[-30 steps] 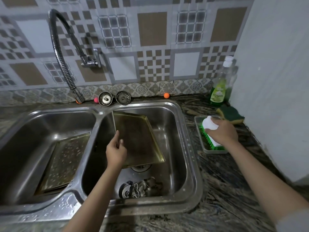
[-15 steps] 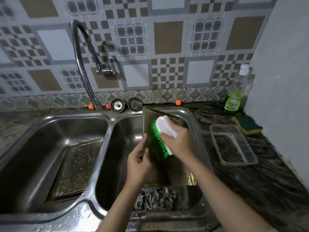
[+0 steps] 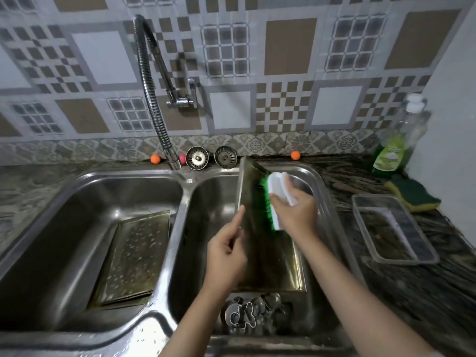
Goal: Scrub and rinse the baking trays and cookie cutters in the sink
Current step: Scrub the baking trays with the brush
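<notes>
— Holding what?
— Tray, tilted upright in the right basin: my left hand pinches its left edge, my right hand curls round the brush, bristles against it.
— Around it?
— Cutters below; second tray left.

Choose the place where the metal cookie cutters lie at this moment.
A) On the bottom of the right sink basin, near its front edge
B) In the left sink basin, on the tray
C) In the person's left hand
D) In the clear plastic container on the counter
A: the cookie cutters lie heaped on the floor of the right sink basin, in front of the tilted baking tray.
</notes>
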The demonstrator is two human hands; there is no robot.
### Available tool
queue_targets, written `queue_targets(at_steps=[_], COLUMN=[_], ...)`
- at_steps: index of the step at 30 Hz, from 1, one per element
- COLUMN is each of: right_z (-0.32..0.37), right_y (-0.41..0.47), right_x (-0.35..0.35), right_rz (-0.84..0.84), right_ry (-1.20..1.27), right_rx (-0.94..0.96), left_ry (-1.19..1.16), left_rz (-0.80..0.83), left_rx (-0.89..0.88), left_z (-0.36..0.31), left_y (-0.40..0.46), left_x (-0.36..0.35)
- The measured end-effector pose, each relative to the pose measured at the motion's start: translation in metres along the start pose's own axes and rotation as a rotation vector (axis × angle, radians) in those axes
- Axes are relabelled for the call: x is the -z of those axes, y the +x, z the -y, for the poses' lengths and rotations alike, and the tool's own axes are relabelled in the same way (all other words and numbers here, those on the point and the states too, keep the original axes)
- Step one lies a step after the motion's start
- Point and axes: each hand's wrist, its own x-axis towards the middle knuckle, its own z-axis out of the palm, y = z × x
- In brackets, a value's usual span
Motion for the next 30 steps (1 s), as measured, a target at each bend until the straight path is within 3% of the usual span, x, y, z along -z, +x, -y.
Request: queue_targets(at_steps=[5, 7, 10, 13, 16, 19, 25, 30], right_z=[-0.005, -0.024, -0.022, 0.02, 0.037, 0.013, 0.012, 0.023], right_y=[-0.071, -0.057, 0.0, 0.026, -0.029, -0.077, 0.023, -0.038], right_x=[-0.008, 0.008, 0.017, 0.0, -0.023, -0.015, 0.009, -0.017], right_rz=[0.273, 0.23, 0.051, -0.029, 0.183, 0.273, -0.064, 0.243], right_ry=[-0.026, -0.079, -0.068, 0.005, -0.003, -0.005, -0.062, -0.109], right_rx=[0.209, 0.145, -0.062, 0.006, 0.162, 0.278, -0.018, 0.159], left_ry=[-0.065, -0.048, -0.083, -0.067, -0.19, -0.186, -0.142, -0.175], left_rz=[-0.12, -0.178, -0.049, 0.016, -0.118, -0.244, -0.008, -0.12], left_rx=[0.107, 0.102, 0.075, 0.038, 0.078, 0.097, 0.1, 0.141], left_z=[0.012, 0.011, 0.0, -0.006, -0.001, 0.006, 0.003, 0.01], left_y=[0.017, 0.025, 0.021, 0.015, 0.03, 0.04, 0.023, 0.029], left_x=[0.013, 0.021, 0.005, -0.014, 0.001, 0.021, -0.017, -0.006])
